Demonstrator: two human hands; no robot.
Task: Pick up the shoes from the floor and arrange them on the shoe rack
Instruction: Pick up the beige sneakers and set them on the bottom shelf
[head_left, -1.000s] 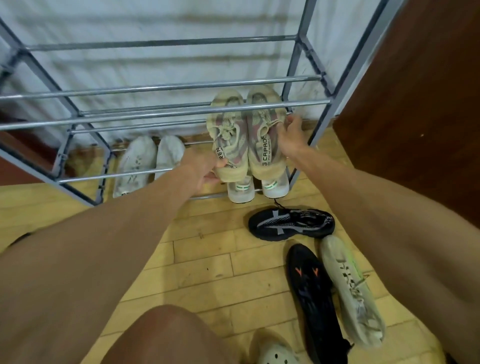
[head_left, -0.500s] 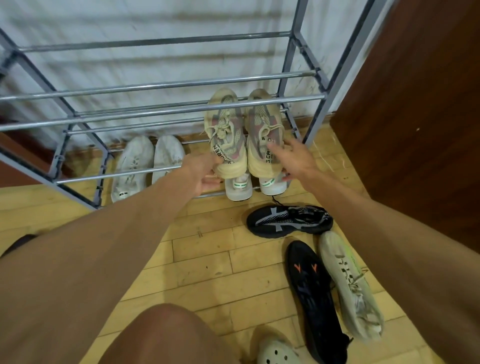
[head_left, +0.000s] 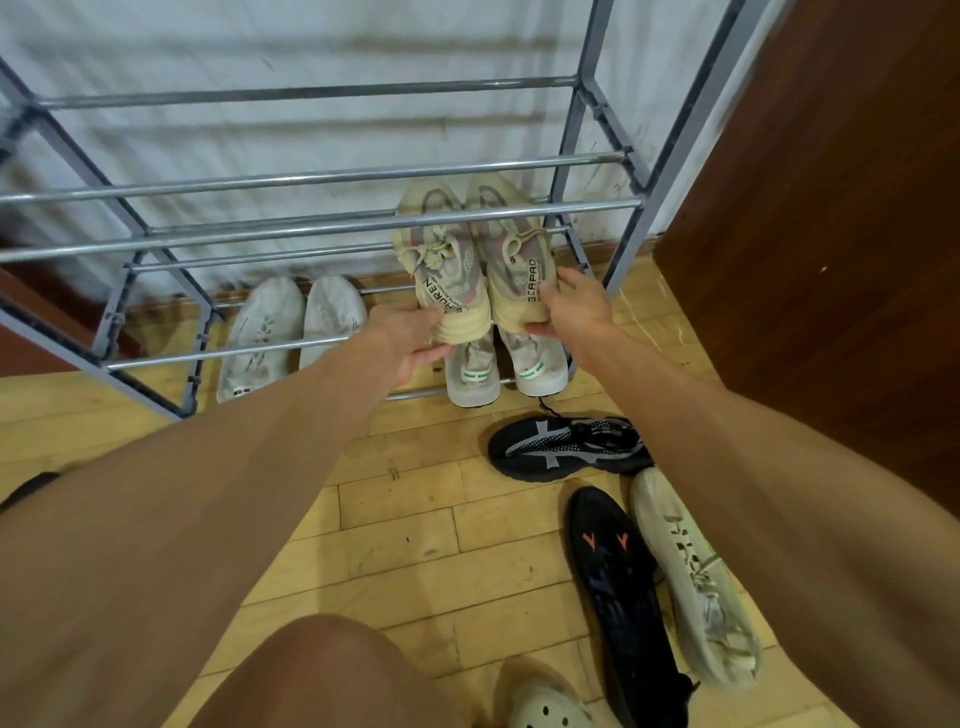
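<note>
Six shoes are counted on the grey metal shoe rack (head_left: 332, 176) and three more loose on the wooden floor (head_left: 405, 519). On a middle tier, toes inward, two are seen side by side: the left beige sneaker (head_left: 441, 260), gripped at its heel by the left hand (head_left: 415, 338), and the right beige sneaker (head_left: 511, 260), pinched at its heel between thumb and fingers of the right hand (head_left: 576, 312). Directly below, two grey-white sneakers with green labels (head_left: 474, 374) are placed on the bottom tier, with two white sneakers (head_left: 260, 338) to their left. On the floor are found one black-and-grey sneaker (head_left: 561, 449), one black shoe with orange marks (head_left: 618, 587) and one cream sneaker (head_left: 691, 571) touching it. One pale clog (head_left: 545, 706) is partly seen at the bottom edge.
</note>
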